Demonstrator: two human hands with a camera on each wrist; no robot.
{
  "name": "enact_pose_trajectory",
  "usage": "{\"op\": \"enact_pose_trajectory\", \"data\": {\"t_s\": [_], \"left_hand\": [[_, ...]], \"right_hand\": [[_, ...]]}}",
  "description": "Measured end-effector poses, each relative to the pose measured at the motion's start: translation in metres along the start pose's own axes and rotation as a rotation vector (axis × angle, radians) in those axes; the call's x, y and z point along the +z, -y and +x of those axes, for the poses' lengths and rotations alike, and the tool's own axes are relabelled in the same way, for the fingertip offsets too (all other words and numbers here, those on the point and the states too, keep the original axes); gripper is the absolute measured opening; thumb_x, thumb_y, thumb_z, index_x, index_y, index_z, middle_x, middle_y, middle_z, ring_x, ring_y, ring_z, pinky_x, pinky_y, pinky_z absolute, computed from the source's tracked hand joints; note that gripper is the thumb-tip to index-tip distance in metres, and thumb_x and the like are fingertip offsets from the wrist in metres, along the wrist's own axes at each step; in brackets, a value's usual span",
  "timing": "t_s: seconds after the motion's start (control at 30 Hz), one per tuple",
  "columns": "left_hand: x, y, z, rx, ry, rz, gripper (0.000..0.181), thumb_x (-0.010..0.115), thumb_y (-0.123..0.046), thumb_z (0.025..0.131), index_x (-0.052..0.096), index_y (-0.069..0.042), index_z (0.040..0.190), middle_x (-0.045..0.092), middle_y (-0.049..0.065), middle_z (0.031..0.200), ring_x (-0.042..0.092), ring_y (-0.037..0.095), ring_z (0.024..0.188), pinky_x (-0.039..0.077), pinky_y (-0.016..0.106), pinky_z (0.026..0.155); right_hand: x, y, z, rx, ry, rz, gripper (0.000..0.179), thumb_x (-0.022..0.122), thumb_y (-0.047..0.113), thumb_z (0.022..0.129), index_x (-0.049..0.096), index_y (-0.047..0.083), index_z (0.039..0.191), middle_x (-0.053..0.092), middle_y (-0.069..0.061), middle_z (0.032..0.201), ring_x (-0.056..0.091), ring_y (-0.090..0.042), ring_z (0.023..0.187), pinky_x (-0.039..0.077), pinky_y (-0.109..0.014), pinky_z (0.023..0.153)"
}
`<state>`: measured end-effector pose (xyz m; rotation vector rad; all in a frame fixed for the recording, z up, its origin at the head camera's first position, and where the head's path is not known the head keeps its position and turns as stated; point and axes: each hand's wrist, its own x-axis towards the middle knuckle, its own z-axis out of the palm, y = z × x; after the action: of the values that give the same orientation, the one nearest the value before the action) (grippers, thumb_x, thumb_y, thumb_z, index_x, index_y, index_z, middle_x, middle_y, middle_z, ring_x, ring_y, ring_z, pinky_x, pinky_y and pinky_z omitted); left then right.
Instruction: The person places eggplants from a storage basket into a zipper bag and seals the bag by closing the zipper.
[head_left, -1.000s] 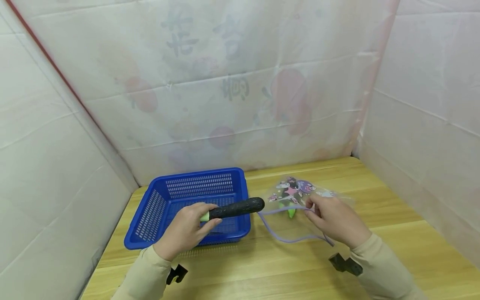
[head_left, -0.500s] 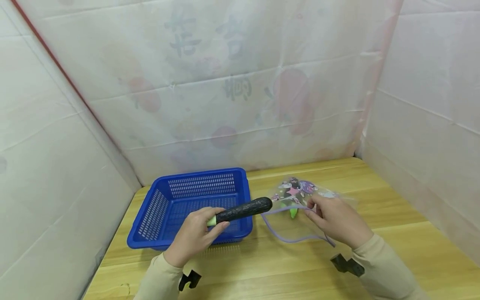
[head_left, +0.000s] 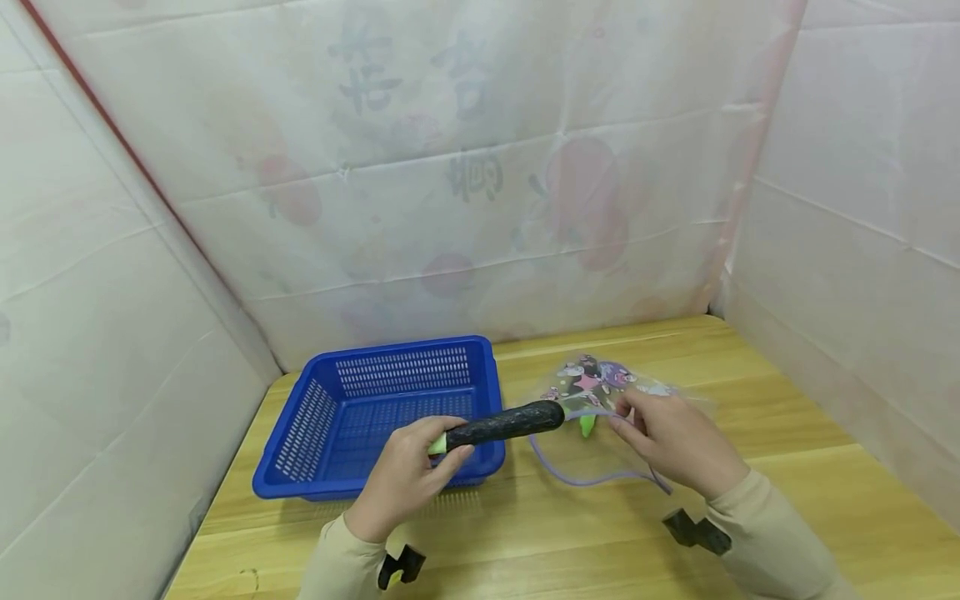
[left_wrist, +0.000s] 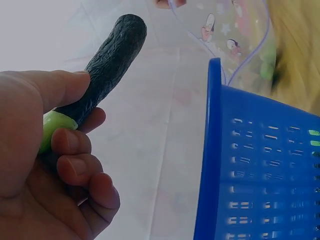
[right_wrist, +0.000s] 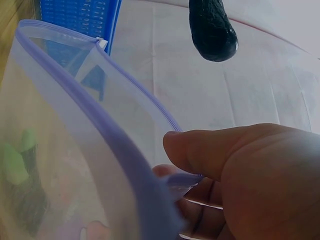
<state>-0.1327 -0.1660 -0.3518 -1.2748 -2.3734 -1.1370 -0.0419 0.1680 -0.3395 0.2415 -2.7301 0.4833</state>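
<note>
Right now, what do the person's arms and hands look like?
Left sleeve and right sleeve: plain beige, reaching the wrists. Left hand and right hand: no gloves or rings showing. Dark left block and right block sit by the wrists, the left with a yellow patch.

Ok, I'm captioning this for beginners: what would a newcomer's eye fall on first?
Probably the bright blue basket, at the left of the table. Next, the dark, cucumber-like piece held by the left hand in front of the basket's right rim. Then the clear, purple-rimmed bag on the right, pinched at its rim by the right hand.
</note>
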Motion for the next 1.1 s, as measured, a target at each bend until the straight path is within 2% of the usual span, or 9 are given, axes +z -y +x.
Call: {"op": "enact_pose_trajectory", "data": {"t_s": [0.13, 0.3, 0.5, 0.63, 0.8, 1.1], "left_hand": [[0.004, -0.002, 0.000, -0.006, 0.010, -0.024, 0.026, 0.063, -0.028, 0.094, 0.065, -0.012, 0.114, 0.065, -0.006, 0.097, 0.047, 0.001, 0.059, 0.042, 0.017, 0.048], [0.010, -0.006, -0.001, 0.016, 0.009, -0.047, 0.027, 0.059, -0.024, 0.097, 0.062, -0.010, 0.119, 0.058, -0.009, 0.085, 0.037, -0.002, 0.051, 0.037, 0.016, 0.043], [0.023, -0.010, -0.004, 0.093, 0.037, -0.034, 0.027, 0.055, -0.020, 0.099, 0.060, -0.006, 0.121, 0.062, -0.002, 0.099, 0.041, -0.003, 0.057, 0.038, 0.013, 0.048], [0.029, -0.012, -0.004, 0.120, 0.040, 0.007, 0.025, 0.055, -0.020, 0.099, 0.060, -0.008, 0.121, 0.063, -0.001, 0.103, 0.045, -0.001, 0.060, 0.039, 0.012, 0.054], [0.037, -0.013, -0.004, 0.155, 0.013, 0.052, 0.024, 0.057, -0.020, 0.098, 0.061, -0.008, 0.118, 0.064, -0.001, 0.102, 0.055, 0.002, 0.072, 0.045, 0.012, 0.062], [0.053, -0.015, -0.004, 0.218, 0.001, 0.187, 0.023, 0.061, -0.015, 0.093, 0.063, -0.007, 0.115, 0.056, -0.006, 0.084, 0.041, 0.003, 0.066, 0.038, 0.015, 0.057]], "right_hand": [[0.001, 0.000, 0.000, 0.007, -0.001, -0.011, 0.009, 0.068, 0.024, 0.090, 0.061, 0.020, 0.085, 0.043, 0.015, 0.059, 0.036, 0.000, 0.050, 0.035, -0.021, 0.046], [0.000, 0.000, 0.001, 0.007, -0.010, -0.019, 0.009, 0.068, 0.023, 0.090, 0.061, 0.020, 0.085, 0.043, 0.016, 0.058, 0.036, 0.000, 0.049, 0.035, -0.021, 0.047], [-0.001, 0.001, 0.000, 0.011, -0.004, -0.018, 0.009, 0.068, 0.023, 0.090, 0.061, 0.020, 0.085, 0.043, 0.017, 0.058, 0.036, 0.001, 0.049, 0.035, -0.021, 0.047], [-0.001, 0.002, 0.000, 0.001, -0.015, -0.023, 0.009, 0.068, 0.023, 0.090, 0.061, 0.021, 0.085, 0.042, 0.017, 0.058, 0.035, 0.001, 0.049, 0.034, -0.021, 0.046], [-0.001, 0.001, 0.000, -0.016, -0.031, -0.028, 0.010, 0.069, 0.022, 0.090, 0.060, 0.021, 0.085, 0.042, 0.017, 0.058, 0.035, 0.001, 0.049, 0.034, -0.020, 0.047], [-0.001, 0.000, -0.001, -0.023, -0.025, -0.029, 0.009, 0.068, 0.023, 0.090, 0.061, 0.020, 0.086, 0.042, 0.016, 0.058, 0.035, 0.002, 0.049, 0.034, -0.020, 0.046]]}}
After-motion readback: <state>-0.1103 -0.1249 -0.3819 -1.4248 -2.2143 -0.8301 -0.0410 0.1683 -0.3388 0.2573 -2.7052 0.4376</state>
